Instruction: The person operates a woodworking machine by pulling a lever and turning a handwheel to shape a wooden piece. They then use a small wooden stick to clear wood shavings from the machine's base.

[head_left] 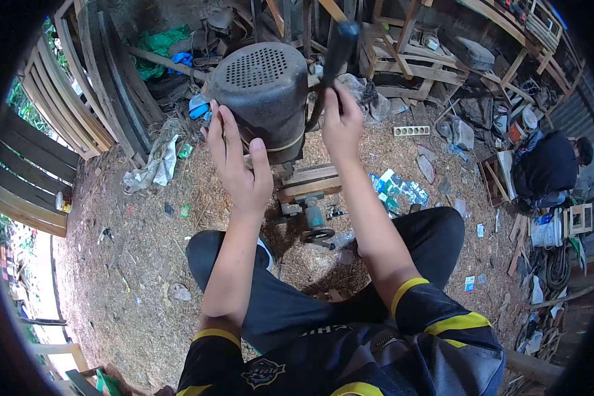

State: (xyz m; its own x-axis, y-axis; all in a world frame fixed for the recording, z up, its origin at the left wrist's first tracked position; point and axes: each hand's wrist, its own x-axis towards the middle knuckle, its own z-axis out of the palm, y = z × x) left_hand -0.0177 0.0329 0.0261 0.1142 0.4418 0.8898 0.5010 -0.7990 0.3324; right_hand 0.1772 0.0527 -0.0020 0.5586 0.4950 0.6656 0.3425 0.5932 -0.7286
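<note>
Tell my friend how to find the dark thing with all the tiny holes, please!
Start at the littered floor and find the two bare arms reaching forward. Follow the left one to the left hand, whose fingers touch a big, dark, rounded housing. Its top is dotted with small holes, unlike the plain wooden pieces below it in the picture.

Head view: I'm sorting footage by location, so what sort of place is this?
Probably a rough workshop or storage shed. Wooden planks stand along the left, what looks like a vise sits between the person's knees, and the littered ground seems strewn with shavings.
</note>
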